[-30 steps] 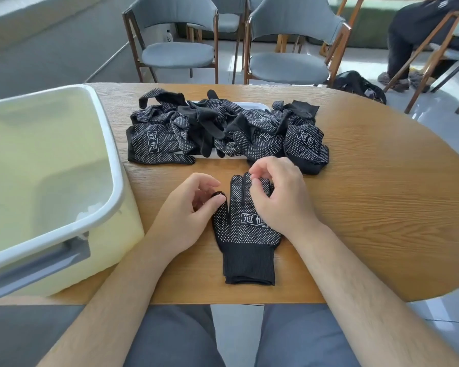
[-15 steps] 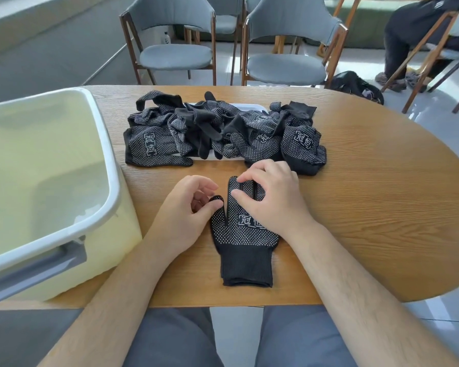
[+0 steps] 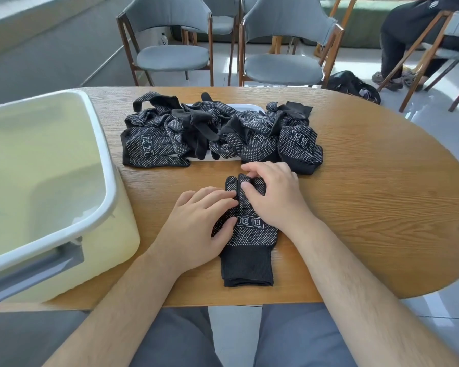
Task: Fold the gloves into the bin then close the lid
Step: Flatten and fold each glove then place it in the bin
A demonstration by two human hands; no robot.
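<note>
Your open bin (image 3: 109, 181) sits left on the bench (image 3: 368, 207). The glove (image 3: 249, 234) lies flat near you; both hands, left (image 3: 196, 229) and right (image 3: 273, 197), press it, fingers spread. It looks soft and limp; take it by the fingertips to fold.

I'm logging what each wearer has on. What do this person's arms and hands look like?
Both forearms are bare, with no sleeves in view. The left hand and right hand wear no gloves, rings or watch. Grey trousers cover the lap.
</note>
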